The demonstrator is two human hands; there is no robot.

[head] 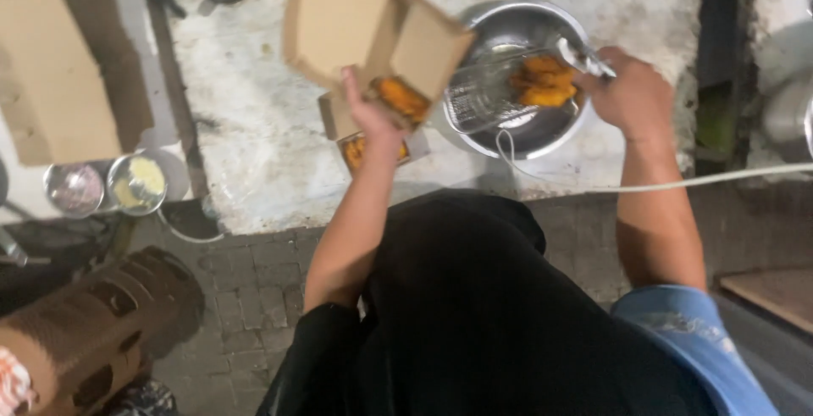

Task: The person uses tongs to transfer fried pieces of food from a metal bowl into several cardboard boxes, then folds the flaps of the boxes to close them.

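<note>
From the head camera, the left hand [373,119] is closed on the edge of an open cardboard box [381,39] and holds it up, tilted, above the pale stone counter [246,145]. A piece of orange fried food [400,97] lies inside the box, near the thumb.

The right hand [631,94] is closed around metal tongs [584,58]. The tongs seem to pinch more orange fried pieces [542,81], but this part is blurry, so it is hard to be sure. Those pieces sit in a wire basket [483,94] inside a round metal bowl [529,77].

The bowl is just to the right of the box, so the food lies close beside the box opening. The right hand is the nearer one to the food. The wire basket runs long from the bowl toward the box.

Under the held box is a second box [360,149] with orange food in it. A white cord [677,183] lies across the counter edge. Far to the left are a flat cardboard sheet [51,69] and two small round cups [135,183].
</note>
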